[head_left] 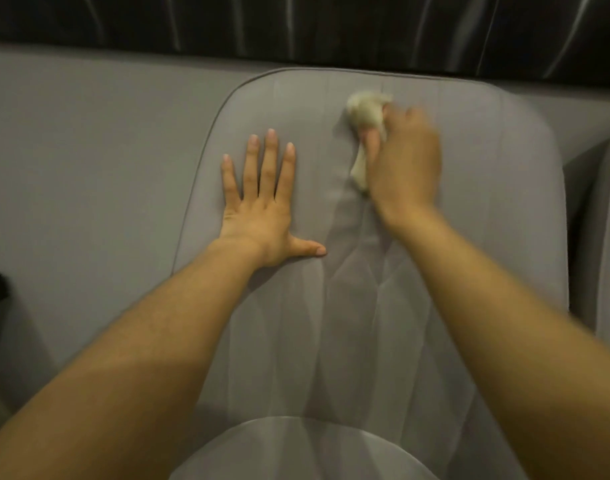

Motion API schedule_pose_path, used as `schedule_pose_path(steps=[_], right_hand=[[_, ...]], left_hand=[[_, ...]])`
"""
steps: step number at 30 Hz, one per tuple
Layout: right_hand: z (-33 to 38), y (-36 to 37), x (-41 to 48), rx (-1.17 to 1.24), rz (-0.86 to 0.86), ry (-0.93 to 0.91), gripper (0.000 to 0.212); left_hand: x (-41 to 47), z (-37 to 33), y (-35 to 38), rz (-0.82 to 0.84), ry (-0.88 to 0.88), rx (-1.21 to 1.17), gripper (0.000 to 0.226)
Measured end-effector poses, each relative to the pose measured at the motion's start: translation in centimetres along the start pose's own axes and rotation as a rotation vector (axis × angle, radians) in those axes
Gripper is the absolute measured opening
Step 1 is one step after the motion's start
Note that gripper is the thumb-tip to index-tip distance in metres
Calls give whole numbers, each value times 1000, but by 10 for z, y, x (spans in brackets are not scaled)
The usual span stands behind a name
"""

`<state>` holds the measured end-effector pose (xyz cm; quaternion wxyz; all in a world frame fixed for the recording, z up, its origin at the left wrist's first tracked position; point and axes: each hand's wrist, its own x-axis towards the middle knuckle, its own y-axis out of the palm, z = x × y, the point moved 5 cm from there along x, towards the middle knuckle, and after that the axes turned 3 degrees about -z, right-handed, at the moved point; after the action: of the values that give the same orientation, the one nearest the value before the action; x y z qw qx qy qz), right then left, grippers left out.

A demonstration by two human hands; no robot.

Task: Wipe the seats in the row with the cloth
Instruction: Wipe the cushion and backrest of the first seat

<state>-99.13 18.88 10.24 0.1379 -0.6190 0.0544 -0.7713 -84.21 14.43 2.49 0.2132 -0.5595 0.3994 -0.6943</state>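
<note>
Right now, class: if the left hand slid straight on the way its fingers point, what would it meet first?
Probably the piped far edge of the seat, then the dark striped surface behind; depth there is unclear. The left hand would pass left of the cloth.

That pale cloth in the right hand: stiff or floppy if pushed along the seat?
Probably floppy: the cloth is crumpled into a wad, with a tail trailing beside the right hand. Likely light, since one curled grip alone holds it. It may drag rather than slide: the seat fabric wrinkles near it.
</note>
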Motion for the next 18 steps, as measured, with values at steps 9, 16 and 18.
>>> schedule_pose_path(steps=[9,16,18], right_hand=[[12,-16,-42,98,-60,-154,32],[-8,-4,64,100,76,162,34],[-6,-2,39,19,94,29,34]], left_hand=[[-2,0,-4,71,-17,-29,137],[-2,1,-2,47,-2,-35,137],[-3,1,-4,40,11,-43,136]])
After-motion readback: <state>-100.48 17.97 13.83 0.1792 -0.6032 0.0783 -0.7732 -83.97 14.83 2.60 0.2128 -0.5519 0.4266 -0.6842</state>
